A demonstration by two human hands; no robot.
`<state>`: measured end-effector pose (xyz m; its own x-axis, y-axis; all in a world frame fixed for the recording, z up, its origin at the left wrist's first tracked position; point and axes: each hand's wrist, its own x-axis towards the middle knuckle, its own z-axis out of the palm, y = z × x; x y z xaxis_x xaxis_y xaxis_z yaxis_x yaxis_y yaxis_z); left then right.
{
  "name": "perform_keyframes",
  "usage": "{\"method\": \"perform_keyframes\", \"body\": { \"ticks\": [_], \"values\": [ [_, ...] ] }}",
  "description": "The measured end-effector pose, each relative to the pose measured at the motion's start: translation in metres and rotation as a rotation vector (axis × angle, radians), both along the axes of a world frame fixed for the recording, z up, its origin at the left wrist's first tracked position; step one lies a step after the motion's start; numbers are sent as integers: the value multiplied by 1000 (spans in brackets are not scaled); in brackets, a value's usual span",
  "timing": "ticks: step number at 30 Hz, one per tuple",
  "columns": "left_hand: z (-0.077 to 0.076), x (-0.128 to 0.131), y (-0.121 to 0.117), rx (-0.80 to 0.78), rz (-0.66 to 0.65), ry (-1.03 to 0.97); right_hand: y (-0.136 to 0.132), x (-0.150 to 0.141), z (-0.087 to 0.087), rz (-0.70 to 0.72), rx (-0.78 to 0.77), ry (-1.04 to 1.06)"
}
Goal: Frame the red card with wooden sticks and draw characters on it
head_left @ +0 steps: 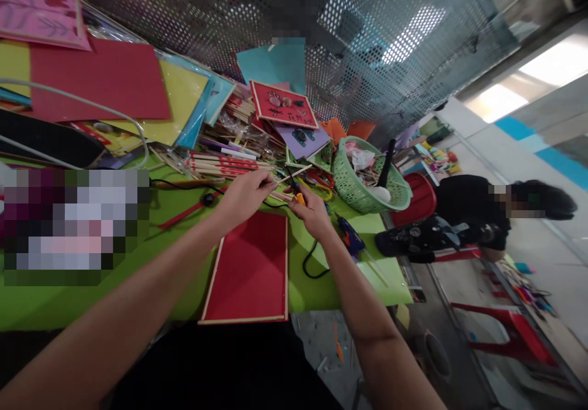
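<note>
My left hand point(245, 194) is closed in a pinch on a thin wooden stick point(294, 175) held above the green table cover point(55, 303). My right hand point(313, 212) is closed around a small tool with an orange handle point(299, 198), its tip meeting the stick. Just below both hands lies a red board edged with wooden sticks point(250, 272). A pile of loose sticks point(220, 163) lies beyond my left hand.
A green mesh basket point(362, 197) with scraps and a black tool stands to the right. A blue glue gun point(351, 239) with a black cord lies near my right wrist. Coloured paper sheets point(98, 79) and finished red cards point(282, 105) cover the back. A person in black point(463, 217) sits beyond the table edge.
</note>
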<state>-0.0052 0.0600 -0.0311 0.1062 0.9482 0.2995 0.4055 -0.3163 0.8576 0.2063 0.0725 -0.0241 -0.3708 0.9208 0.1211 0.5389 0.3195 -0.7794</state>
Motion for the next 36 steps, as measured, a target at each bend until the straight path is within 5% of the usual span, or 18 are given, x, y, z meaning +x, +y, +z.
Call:
{"method": "perform_keyframes", "body": {
  "ticks": [8,36],
  "values": [
    [0,-1,2,8,-3,40,-5,-5,8,21,-254,228],
    [5,-1,0,-25,-37,92,-1,-2,5,7,-76,47]
  ]
}}
